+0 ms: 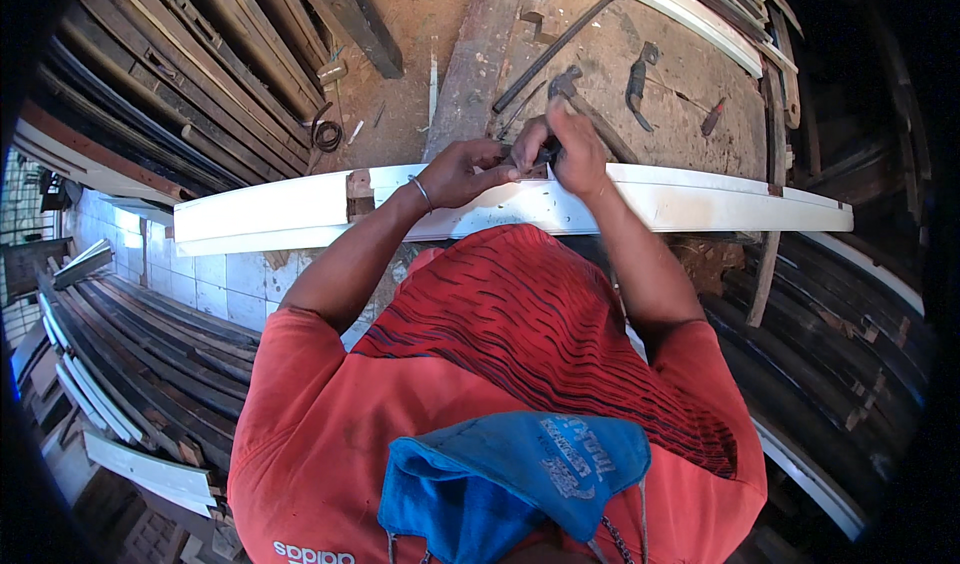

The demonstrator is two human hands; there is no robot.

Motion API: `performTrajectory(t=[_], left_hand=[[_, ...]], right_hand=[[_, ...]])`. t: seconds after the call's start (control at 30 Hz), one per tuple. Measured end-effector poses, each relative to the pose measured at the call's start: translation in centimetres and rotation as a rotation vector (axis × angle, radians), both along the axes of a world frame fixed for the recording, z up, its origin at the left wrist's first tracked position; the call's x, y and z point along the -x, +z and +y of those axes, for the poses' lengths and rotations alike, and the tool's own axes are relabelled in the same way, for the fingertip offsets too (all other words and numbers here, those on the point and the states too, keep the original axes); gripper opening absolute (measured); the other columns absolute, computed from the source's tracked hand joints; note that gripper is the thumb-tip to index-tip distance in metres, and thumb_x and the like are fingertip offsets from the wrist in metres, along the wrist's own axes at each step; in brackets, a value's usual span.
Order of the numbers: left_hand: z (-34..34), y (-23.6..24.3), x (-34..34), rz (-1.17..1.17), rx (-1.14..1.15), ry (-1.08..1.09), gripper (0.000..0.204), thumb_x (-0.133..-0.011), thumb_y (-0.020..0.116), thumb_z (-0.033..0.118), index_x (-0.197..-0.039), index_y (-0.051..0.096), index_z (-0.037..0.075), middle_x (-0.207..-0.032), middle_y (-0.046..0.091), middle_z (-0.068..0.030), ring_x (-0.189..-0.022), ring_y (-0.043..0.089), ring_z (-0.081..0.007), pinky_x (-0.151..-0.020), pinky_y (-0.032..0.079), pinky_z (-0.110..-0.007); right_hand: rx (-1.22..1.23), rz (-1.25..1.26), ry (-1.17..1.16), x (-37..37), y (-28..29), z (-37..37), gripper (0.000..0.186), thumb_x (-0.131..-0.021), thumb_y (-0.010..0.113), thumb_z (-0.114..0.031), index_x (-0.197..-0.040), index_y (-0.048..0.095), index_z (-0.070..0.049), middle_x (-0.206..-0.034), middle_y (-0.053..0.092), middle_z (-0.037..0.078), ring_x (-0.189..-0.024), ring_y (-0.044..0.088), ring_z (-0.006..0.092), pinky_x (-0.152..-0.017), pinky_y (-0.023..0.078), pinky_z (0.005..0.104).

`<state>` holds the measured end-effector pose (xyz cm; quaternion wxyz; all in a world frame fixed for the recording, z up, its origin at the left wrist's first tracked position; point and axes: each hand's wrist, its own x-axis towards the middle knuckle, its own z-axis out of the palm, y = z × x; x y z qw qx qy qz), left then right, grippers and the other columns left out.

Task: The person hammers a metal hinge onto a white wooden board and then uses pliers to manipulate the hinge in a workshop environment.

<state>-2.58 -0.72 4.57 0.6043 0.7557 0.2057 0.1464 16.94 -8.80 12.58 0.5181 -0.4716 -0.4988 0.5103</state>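
A long white-painted wooden board lies crosswise in front of me. My left hand, with a metal bangle at the wrist, rests at the board's upper face. Its fingers are closed together at a small rough bare-wood patch; what they pinch is too small to make out. Just to the right, my right hand is curled closed over the same spot, its thumb raised. Something dark shows between its fingers, but its kind is hidden. A claw hammer lies just beyond my right hand, its handle slanting away to the right.
On the wooden bench top lie a long dark metal bar, a second hammer and a red-handled screwdriver. A cut-out notch crosses the board at left. Stacked timber stands far left, with more planks near left.
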Motion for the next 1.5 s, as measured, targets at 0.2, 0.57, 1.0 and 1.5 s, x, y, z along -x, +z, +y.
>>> performTrajectory(t=[0.2, 0.57, 1.0, 1.5], left_hand=[[-0.1, -1.8, -2.6, -0.194, -0.005, 0.02, 0.045, -0.082, 0.086, 0.029, -0.114, 0.065, 0.005, -0.101, 0.069, -0.0074, -0.101, 0.065, -0.0185, -0.091, 0.051, -0.036], [-3.2, -3.0, -8.9, -0.152, -0.453, 0.543, 0.037, -0.082, 0.078, 0.018, -0.113, 0.064, 0.004, -0.096, 0.073, -0.0175, -0.086, 0.073, -0.034, -0.076, 0.057, -0.042], [-0.3, -11.9, -8.6, 0.053, -0.187, 0.62, 0.041, -0.09, 0.072, 0.036, -0.114, 0.065, 0.003, -0.095, 0.071, -0.0112, -0.088, 0.071, -0.0271, -0.081, 0.056, -0.039], [1.2, 0.8, -2.9, -0.01, 0.218, 0.022, 0.036, -0.085, 0.084, 0.028, -0.106, 0.069, 0.003, -0.098, 0.07, -0.0034, -0.085, 0.063, -0.0115, -0.073, 0.053, -0.031]], right_hand=[[0.167, -0.055, 0.371, -0.3, 0.7, 4.8, 0.076, -0.107, 0.038, -0.049, -0.055, 0.062, 0.0, -0.059, 0.061, 0.014, -0.06, 0.061, 0.0236, -0.064, 0.048, 0.0342], [-0.073, 0.027, -0.661, 2.2, -2.0, 1.2, 0.048, -0.104, 0.056, -0.045, -0.108, 0.063, 0.003, -0.08, 0.062, 0.006, -0.077, 0.061, 0.0142, -0.074, 0.05, 0.0284], [-0.006, -0.116, -0.258, 3.4, -0.1, 7.2, 0.051, -0.09, 0.075, -0.048, -0.097, 0.07, 0.003, -0.073, 0.065, 0.008, -0.072, 0.065, 0.0158, -0.072, 0.054, 0.0304], [0.212, 0.384, 0.404, -1.0, -1.8, 6.6, 0.062, -0.089, 0.069, -0.058, -0.086, 0.07, 0.005, -0.066, 0.065, 0.013, -0.063, 0.063, 0.0212, -0.065, 0.052, 0.0299]])
